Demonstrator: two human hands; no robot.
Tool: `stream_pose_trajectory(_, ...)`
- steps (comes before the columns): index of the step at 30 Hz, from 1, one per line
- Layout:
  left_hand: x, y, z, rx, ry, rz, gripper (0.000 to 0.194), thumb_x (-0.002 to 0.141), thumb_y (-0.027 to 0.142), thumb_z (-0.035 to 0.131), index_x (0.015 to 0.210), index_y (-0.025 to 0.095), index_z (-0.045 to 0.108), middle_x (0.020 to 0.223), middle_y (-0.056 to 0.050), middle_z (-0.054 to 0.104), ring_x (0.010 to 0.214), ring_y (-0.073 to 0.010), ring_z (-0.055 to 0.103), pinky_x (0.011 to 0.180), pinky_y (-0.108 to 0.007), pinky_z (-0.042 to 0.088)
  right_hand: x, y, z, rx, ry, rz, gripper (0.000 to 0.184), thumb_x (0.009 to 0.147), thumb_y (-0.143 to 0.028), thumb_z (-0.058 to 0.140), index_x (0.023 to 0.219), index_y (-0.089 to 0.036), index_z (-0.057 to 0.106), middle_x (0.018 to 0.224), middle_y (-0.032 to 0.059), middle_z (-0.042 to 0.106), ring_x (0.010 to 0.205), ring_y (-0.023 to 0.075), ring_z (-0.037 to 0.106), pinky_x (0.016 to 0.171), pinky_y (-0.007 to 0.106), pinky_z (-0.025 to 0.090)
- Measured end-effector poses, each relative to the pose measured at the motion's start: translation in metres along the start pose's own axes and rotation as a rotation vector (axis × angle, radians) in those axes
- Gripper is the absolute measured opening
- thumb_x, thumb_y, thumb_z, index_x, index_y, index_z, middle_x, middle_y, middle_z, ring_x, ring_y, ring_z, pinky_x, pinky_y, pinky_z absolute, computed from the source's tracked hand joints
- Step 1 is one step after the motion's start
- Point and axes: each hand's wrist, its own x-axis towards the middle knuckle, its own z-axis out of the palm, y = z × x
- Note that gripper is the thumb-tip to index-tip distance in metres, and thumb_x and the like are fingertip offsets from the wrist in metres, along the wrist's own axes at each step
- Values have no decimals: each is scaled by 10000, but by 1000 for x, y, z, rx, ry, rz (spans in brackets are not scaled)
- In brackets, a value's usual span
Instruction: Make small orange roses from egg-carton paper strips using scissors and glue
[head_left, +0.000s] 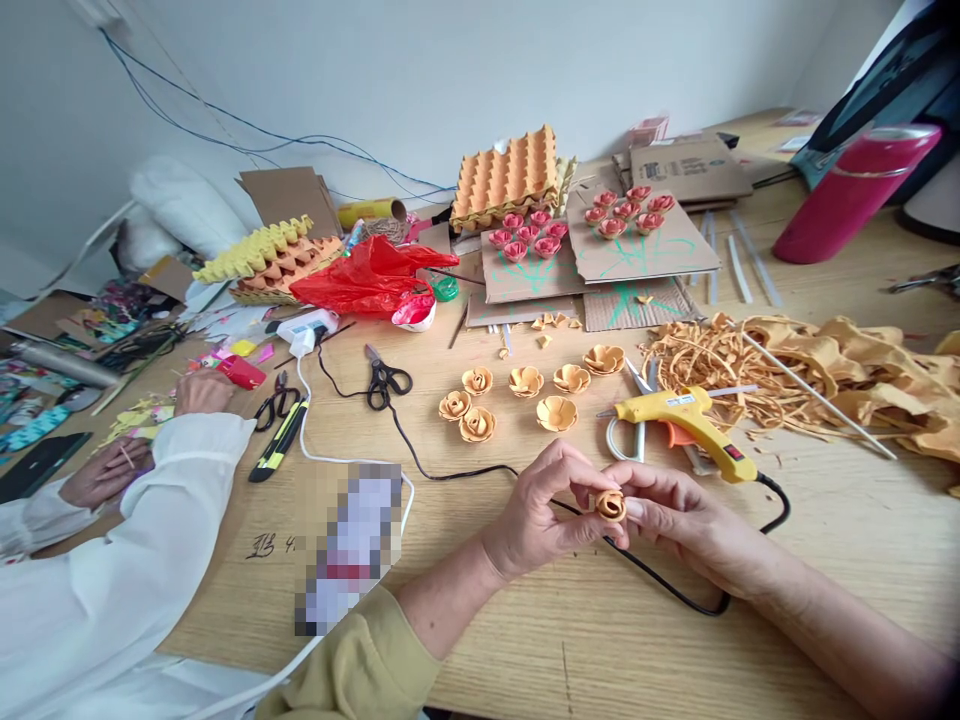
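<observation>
My left hand (541, 510) and my right hand (679, 515) meet just above the wooden table (570, 640), and both pinch a small rolled orange paper rose (610, 504) between their fingertips. Several finished orange paper roses (525, 392) lie on the table beyond my hands. A yellow glue gun (686, 420) rests on its stand to the right of them, and its black cord (675, 592) runs under my hands. Orange egg-carton scraps and strips (810, 380) are heaped at the right.
A person in a white sleeve (142, 540) works at the left. Black scissors (384, 380), a utility knife (277, 442), a red plastic bag (367, 275), egg trays (506, 178), cardboard sheets with pink roses (592, 235) and a magenta bottle (855, 192) crowd the table.
</observation>
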Motion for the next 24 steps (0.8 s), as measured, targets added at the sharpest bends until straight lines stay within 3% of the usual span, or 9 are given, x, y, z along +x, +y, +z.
stream_pose_trajectory(14, 0, -1, 0, -1, -6, -1, 299, 860, 448, 729, 956, 182, 632, 844, -14, 560, 770, -121, 545, 713, -261, 495, 0, 3, 3, 139, -12, 10, 155, 903, -357, 699, 1004, -240, 713, 807, -12, 616, 741, 85, 536, 728, 224, 428)
stream_pose_trajectory(24, 2, 1, -2, 104, 68, 19, 302, 871, 467, 709, 968, 189, 640, 856, -20, 531, 787, -132, 531, 741, -289, 502, 2, 3, 5, 168, 40, -11, 178, 937, -316, 658, 1101, -295, 726, 934, -14, 662, 759, 75, 590, 748, 229, 463)
